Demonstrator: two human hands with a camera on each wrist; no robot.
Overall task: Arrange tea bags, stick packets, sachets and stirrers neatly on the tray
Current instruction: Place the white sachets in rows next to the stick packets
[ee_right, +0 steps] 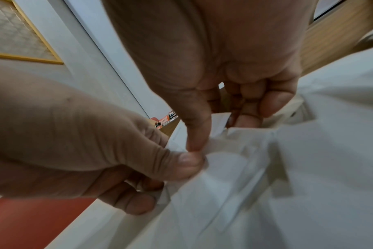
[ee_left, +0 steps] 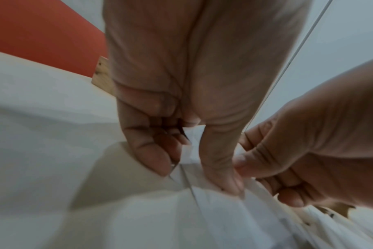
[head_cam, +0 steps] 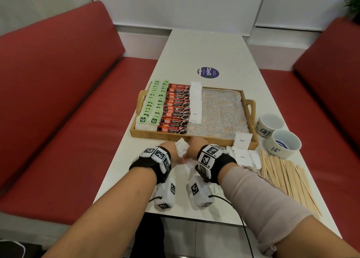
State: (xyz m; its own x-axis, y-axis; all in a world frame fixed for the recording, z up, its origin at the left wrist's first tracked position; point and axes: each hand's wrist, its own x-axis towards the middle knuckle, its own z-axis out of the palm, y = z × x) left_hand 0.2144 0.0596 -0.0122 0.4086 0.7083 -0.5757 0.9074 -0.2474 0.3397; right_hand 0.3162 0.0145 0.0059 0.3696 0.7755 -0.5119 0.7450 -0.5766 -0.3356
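Note:
A wooden tray (head_cam: 148,136) holds green tea bags (head_cam: 153,105) at its left, red stick packets (head_cam: 176,109) beside them, and a column of white sugar sachets (head_cam: 195,101). The tray's right half shows only a patterned liner (head_cam: 220,113). Just in front of the tray, my left hand (head_cam: 175,156) and right hand (head_cam: 190,150) meet over a small bunch of white sachets (head_cam: 182,146). In the wrist views, the left hand (ee_left: 194,168) and the right hand (ee_right: 221,133) both pinch these sachets (ee_right: 224,168). Loose sachets (head_cam: 243,156) and wooden stirrers (head_cam: 282,172) lie on the table at the right.
Two white ceramic cups (head_cam: 269,125) (head_cam: 284,143) stand right of the tray, above the stirrers. One sachet (head_cam: 242,140) leans on the tray's front rim. A round purple sticker (head_cam: 208,73) lies behind the tray. Red benches (head_cam: 58,101) flank the narrow white table.

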